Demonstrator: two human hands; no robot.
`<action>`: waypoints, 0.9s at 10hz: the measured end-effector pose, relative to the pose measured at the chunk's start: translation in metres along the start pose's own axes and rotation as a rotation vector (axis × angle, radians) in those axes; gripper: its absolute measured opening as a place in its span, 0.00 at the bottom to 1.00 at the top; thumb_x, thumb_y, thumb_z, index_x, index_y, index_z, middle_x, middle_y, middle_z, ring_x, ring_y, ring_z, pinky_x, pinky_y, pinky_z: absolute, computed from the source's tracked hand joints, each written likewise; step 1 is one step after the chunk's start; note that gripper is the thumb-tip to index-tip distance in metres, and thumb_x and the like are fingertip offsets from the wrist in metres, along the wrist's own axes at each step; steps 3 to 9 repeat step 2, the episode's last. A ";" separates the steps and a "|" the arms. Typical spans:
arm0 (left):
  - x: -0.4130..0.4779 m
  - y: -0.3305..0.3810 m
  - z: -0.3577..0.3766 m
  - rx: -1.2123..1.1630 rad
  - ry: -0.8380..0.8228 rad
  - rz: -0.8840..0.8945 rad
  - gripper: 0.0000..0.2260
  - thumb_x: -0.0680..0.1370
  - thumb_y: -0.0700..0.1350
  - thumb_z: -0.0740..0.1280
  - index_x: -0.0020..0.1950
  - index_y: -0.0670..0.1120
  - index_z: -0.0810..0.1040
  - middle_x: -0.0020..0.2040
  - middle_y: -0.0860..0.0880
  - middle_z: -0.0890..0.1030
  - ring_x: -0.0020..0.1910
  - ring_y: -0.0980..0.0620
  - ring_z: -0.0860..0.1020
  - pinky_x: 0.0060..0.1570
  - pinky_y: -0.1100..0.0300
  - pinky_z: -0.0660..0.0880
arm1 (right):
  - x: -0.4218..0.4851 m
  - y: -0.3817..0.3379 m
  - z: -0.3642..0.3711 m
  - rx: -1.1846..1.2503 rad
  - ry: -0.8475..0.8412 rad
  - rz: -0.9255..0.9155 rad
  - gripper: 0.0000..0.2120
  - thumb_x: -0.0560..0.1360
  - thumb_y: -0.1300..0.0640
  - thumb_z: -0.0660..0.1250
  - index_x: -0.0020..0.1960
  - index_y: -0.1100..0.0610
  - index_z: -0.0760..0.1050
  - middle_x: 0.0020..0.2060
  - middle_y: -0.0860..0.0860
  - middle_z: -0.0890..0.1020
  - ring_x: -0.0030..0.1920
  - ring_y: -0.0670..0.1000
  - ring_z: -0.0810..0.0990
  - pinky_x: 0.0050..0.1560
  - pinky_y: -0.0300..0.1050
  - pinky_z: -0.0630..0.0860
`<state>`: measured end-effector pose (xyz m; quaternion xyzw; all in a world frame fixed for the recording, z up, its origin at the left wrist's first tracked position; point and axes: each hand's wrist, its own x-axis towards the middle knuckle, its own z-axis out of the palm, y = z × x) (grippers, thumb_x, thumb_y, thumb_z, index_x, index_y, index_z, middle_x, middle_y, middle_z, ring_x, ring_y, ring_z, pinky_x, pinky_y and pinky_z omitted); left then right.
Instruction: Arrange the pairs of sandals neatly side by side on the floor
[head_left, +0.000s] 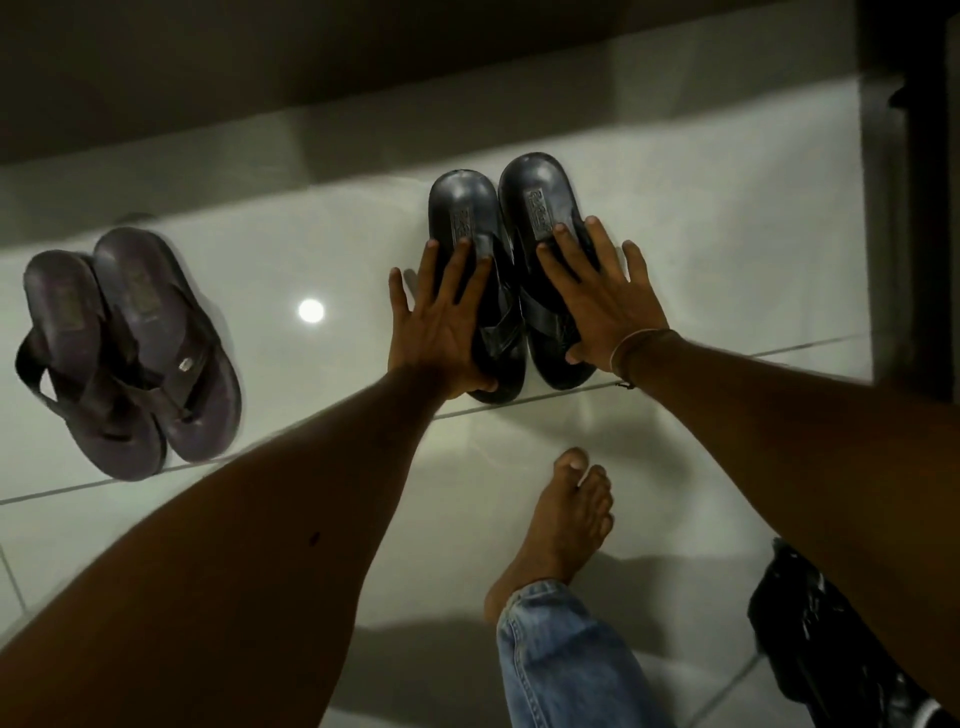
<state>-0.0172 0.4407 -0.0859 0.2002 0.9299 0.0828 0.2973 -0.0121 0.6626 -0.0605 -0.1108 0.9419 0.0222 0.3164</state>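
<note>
The left hand (441, 312) lies flat, fingers spread, on one black sandal (470, 218). The right hand (602, 301) lies the same on its mate (540, 192). A brown pair (140, 353) sits far left of the hands.

Home entryway — tiled floor (675, 249), sandals (130, 353)

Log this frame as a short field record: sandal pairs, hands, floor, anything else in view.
black pair: black sandals side by side, touching, on floor
brown pair: brown sandals to the left, overlapping, blurred
left hand: left hand flat on left black sandal, no closed grip
right hand: right hand flat on right black sandal
floor: glossy white tiled floor
other: bare foot, black bag
</note>
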 end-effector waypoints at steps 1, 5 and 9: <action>-0.003 -0.002 -0.019 0.012 -0.002 0.015 0.67 0.60 0.72 0.79 0.86 0.52 0.41 0.87 0.44 0.42 0.84 0.37 0.37 0.78 0.27 0.40 | -0.005 -0.002 -0.015 0.018 0.030 0.030 0.70 0.58 0.46 0.84 0.83 0.53 0.39 0.83 0.58 0.42 0.81 0.67 0.41 0.77 0.72 0.51; -0.028 -0.001 -0.046 -0.003 0.019 0.071 0.67 0.61 0.74 0.76 0.86 0.50 0.39 0.86 0.44 0.40 0.84 0.39 0.36 0.78 0.28 0.38 | -0.032 -0.013 -0.035 0.059 0.070 0.039 0.68 0.61 0.50 0.83 0.82 0.52 0.36 0.83 0.58 0.40 0.81 0.66 0.41 0.77 0.71 0.49; -0.028 -0.001 -0.046 -0.003 0.019 0.071 0.67 0.61 0.74 0.76 0.86 0.50 0.39 0.86 0.44 0.40 0.84 0.39 0.36 0.78 0.28 0.38 | -0.032 -0.013 -0.035 0.059 0.070 0.039 0.68 0.61 0.50 0.83 0.82 0.52 0.36 0.83 0.58 0.40 0.81 0.66 0.41 0.77 0.71 0.49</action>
